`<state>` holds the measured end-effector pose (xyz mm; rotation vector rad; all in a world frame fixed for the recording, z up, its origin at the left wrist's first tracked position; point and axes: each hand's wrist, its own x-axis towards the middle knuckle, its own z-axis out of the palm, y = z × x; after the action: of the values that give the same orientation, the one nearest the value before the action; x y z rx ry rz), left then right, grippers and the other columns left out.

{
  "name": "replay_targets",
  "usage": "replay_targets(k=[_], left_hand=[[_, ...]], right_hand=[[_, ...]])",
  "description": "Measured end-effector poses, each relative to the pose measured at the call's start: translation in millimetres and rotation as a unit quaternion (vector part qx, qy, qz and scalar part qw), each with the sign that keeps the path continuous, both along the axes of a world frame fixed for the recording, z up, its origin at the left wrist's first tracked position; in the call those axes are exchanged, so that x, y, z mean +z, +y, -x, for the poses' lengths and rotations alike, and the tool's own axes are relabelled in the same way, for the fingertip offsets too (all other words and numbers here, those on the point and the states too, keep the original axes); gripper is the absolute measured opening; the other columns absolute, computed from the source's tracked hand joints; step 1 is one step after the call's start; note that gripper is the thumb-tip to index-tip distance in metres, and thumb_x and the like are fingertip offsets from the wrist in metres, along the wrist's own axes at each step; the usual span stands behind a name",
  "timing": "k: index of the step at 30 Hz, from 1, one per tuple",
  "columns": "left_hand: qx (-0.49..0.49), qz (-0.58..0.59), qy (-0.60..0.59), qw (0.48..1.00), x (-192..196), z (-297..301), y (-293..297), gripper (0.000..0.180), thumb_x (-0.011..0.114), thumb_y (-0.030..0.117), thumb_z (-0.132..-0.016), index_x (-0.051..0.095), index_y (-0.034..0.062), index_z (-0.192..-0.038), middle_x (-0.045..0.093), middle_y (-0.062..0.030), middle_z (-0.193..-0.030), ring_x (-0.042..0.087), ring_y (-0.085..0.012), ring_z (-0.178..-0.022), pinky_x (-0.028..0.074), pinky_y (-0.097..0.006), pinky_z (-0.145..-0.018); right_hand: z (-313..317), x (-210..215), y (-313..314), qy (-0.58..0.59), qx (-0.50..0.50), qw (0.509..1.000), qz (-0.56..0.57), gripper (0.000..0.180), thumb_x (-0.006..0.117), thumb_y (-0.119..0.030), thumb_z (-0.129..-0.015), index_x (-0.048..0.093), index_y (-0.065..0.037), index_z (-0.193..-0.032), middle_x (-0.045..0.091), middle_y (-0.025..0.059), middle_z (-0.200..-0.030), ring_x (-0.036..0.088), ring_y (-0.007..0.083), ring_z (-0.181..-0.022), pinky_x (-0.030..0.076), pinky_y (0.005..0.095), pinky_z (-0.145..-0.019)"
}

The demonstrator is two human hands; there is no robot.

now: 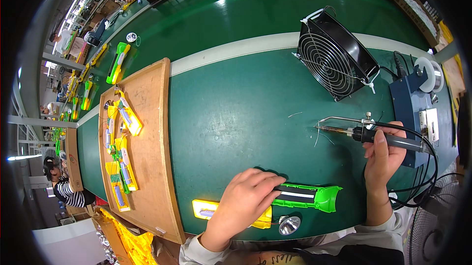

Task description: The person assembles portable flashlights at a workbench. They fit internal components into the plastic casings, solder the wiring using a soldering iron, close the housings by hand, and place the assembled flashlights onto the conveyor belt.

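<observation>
My right hand grips a soldering iron by its dark handle. A curved metal feed tube runs along it, and its tip points left over the table. Near me, my left hand is closed over the left end of a green plastic lamp housing, which has a black and white strip along it. Beneath that hand lies a yellow housing half with a blue cell, partly hidden. Beside it rests a round silver reflector. My left fingertips are partly out of sight.
A black fan with a wire guard stands at the back right. Right of it sits a blue soldering station with a solder spool. On the left, a wooden tray holds several yellow housings. Cables hang at the right.
</observation>
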<state>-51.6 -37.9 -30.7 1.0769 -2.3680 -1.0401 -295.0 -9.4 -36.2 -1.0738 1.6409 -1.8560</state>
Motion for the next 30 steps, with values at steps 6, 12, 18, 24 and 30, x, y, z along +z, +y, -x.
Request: replay_targets(k=[6,12,18,24,30], left_hand=[[-0.001,0.020,0.002,1.000,-6,-3,0,0.020,0.063,0.004,-0.069,0.061,0.0045,-0.088,0.061,-0.0086,-0.082,0.057,-0.0245,-0.074,0.046,-0.032,-0.066],[0.049,-0.021,0.014,0.999,3,-2,0,0.016,0.063,0.001,-0.068,0.060,0.0037,-0.083,0.060,-0.0092,-0.084,0.057,-0.0248,-0.075,0.046,-0.032,-0.066],[0.059,0.042,-0.041,0.997,11,-9,10,0.016,0.069,0.004,-0.062,0.062,0.0059,-0.076,0.058,-0.0060,-0.095,0.052,-0.0234,-0.086,0.043,-0.031,-0.069],[0.076,0.014,-0.032,0.997,7,-9,15,0.018,0.071,0.006,-0.060,0.068,0.0114,-0.077,0.058,-0.0027,-0.093,0.051,-0.0209,-0.085,0.043,-0.029,-0.067],[0.082,-0.011,-0.042,0.996,4,-7,12,0.017,0.070,0.005,-0.060,0.068,0.0109,-0.076,0.058,-0.0011,-0.089,0.051,-0.0194,-0.081,0.044,-0.028,-0.066]], right_hand=[[0,-1,0,-0.006,-0.001,1.000,-0.008,0.015,0.054,-0.007,-0.081,0.045,0.003,-0.085,0.045,0.0051,-0.081,0.041,0.0038,-0.045,0.041,0.0165,-0.044],[0,-1,0,0.001,-0.003,1.000,-0.003,0.016,0.054,-0.009,-0.081,0.045,0.003,-0.086,0.046,0.0051,-0.081,0.042,0.0038,-0.045,0.040,0.0163,-0.043],[1,-2,-1,-0.002,-0.007,1.000,-0.007,0.016,0.054,-0.009,-0.081,0.045,0.003,-0.086,0.046,0.0049,-0.080,0.042,0.0037,-0.045,0.040,0.0163,-0.043],[-1,1,-2,-0.011,-0.003,1.000,-0.014,0.015,0.055,-0.009,-0.081,0.046,0.003,-0.085,0.047,0.0045,-0.077,0.042,0.0037,-0.045,0.039,0.0163,-0.043],[0,-1,-3,-0.019,-0.005,1.000,-0.020,0.015,0.055,-0.009,-0.081,0.046,0.003,-0.085,0.048,0.0043,-0.074,0.042,0.0035,-0.045,0.039,0.0158,-0.043]])
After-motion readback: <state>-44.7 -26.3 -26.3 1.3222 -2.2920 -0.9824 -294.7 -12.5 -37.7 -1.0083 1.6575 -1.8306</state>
